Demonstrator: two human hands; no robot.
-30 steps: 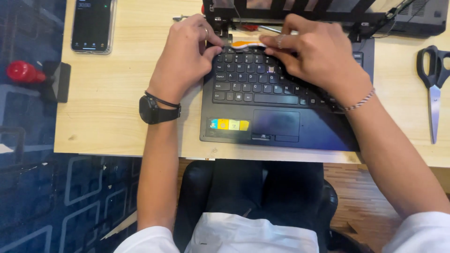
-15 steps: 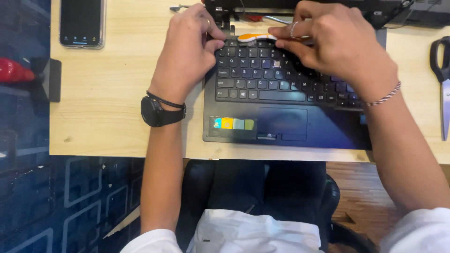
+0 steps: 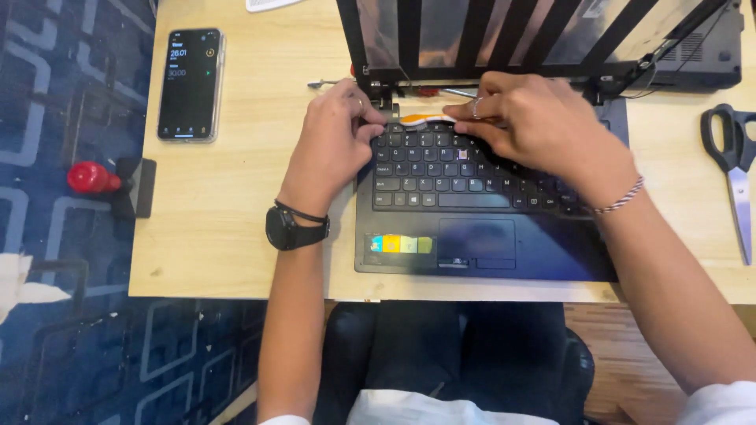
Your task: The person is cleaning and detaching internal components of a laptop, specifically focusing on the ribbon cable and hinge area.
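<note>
Seen from the head camera, a dark laptop lies on the pale wooden surface, its screen frame raised at 12 o'clock. An orange-and-white flat tool is laid along the top edge of the keyboard, just below the hinge. The left hand is set at the tool's 9 o'clock end, its fingers curled narrow and pinched at the laptop's upper left corner; whether the tool itself is gripped there cannot be told. The right hand is closed over the tool's 3 o'clock end, fingertips pressed on it, the palm resting across the upper keys. A black watch is worn on the left wrist, a thin bracelet on the right. A phone with a lit screen lies at 10 o'clock, scissors at 3 o'clock, and a red knob at 9 o'clock, past the surface's edge.
</note>
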